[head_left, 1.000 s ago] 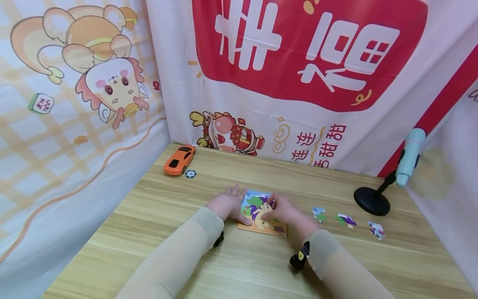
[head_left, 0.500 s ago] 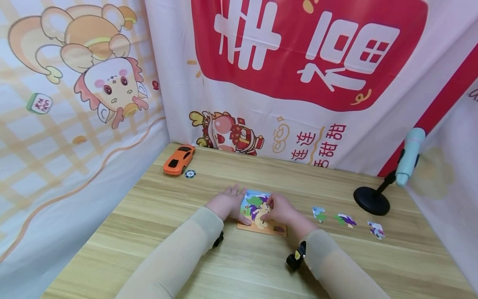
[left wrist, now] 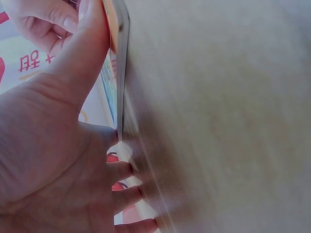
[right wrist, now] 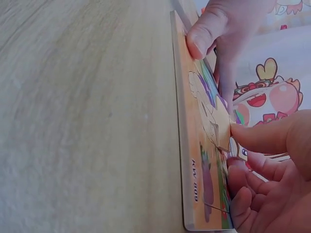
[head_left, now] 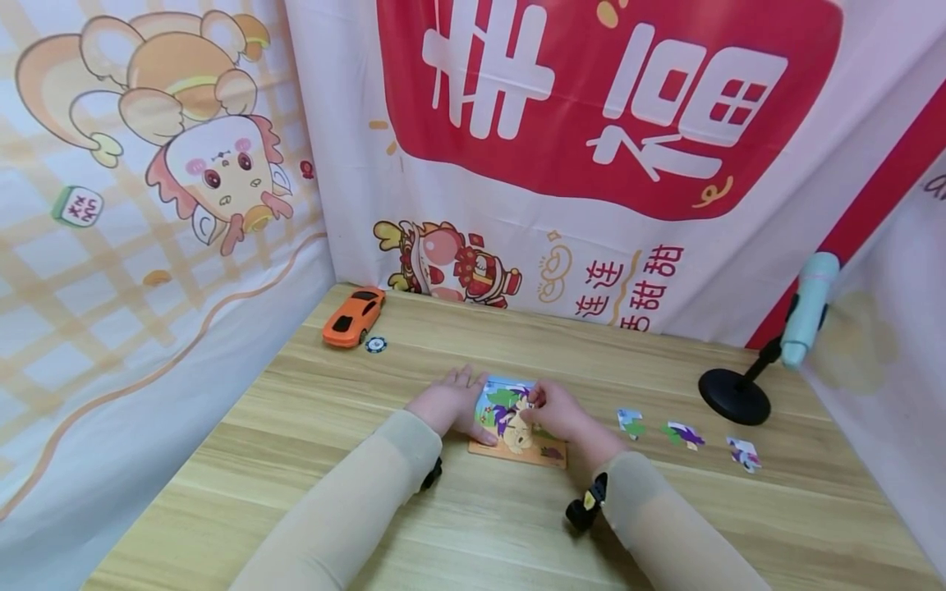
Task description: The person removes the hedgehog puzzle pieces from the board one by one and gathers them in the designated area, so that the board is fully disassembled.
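Note:
A small picture puzzle board [head_left: 550, 454] with an orange frame lies on the wooden table [head_left: 310, 427] in front of me. My left hand [head_left: 458, 400] lies flat beside the board's left edge, fingers straight, its thumb [left wrist: 92, 48] pressing on the board [left wrist: 122, 73]. My right hand [head_left: 538, 404] is over the board's middle and pinches a tan puzzle piece [right wrist: 216, 124] between thumb and curled fingers; the piece's edge stands slightly off the board [right wrist: 182, 145]. Three loose puzzle pieces [head_left: 631, 423] [head_left: 683, 433] [head_left: 743, 453] lie in a row to the right.
An orange toy car [head_left: 354, 316] and a small round chip [head_left: 375, 344] sit at the table's far left. A black round stand [head_left: 735, 396] holding a teal device [head_left: 805, 308] is at the far right. Printed cloth walls [head_left: 591, 164] enclose the table on three sides.
My right hand's fingers have shifted slightly left on the board with the piece. The left hand and the loose pieces have stayed put.

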Demonstrator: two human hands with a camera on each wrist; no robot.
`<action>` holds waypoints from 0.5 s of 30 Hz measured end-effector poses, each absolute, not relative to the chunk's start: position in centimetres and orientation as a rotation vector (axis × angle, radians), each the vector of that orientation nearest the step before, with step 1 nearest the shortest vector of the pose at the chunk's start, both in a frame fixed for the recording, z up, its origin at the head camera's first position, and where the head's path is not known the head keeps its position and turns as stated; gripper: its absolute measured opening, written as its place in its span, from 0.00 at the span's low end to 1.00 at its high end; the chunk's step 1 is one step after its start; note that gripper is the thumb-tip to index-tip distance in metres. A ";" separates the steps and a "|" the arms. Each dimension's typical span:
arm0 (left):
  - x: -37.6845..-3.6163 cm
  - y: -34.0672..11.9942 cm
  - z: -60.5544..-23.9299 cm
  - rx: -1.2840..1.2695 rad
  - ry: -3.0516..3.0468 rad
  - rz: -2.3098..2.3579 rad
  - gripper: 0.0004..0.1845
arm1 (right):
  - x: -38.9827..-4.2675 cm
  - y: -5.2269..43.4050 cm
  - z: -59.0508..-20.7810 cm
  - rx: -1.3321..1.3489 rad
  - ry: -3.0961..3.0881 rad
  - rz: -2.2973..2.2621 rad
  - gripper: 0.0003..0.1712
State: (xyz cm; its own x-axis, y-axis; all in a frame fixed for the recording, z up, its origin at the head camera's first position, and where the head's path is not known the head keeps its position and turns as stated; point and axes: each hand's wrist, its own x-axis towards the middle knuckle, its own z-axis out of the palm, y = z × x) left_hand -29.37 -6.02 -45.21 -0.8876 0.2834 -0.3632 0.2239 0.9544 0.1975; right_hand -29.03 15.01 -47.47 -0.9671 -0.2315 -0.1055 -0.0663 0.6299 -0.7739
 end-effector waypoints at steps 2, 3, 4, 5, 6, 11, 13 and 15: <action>-29.5 -6.0 -45.3 0.360 2.708 0.215 0.67 | -29.1 15.0 -47.5 -0.239 2.646 -1.279 0.10; -29.7 -6.0 -45.4 0.357 2.704 0.213 0.68 | -29.2 15.0 -47.5 -0.236 2.643 -1.292 0.09; -29.9 -6.0 -45.7 0.355 2.700 0.216 0.69 | -29.2 15.1 -47.5 -0.229 2.635 -1.307 0.08; -30.1 -6.0 -46.0 0.354 2.697 0.219 0.70 | -29.3 15.1 -47.6 -0.221 2.623 -1.325 0.07; -30.2 -6.0 -46.1 0.351 2.694 0.217 0.71 | -29.3 15.2 -47.6 -0.208 2.609 -1.339 0.07; -30.1 -6.1 -45.9 0.347 2.702 0.209 0.71 | -29.2 15.4 -47.3 -0.134 2.557 -1.400 0.04; -29.8 -6.0 -45.6 0.347 2.706 0.213 0.70 | -29.1 15.6 -47.3 -0.115 2.533 -1.441 0.04; -29.6 -6.0 -45.5 0.356 2.712 0.218 0.69 | -29.1 15.9 -47.2 -0.107 2.510 -1.483 0.04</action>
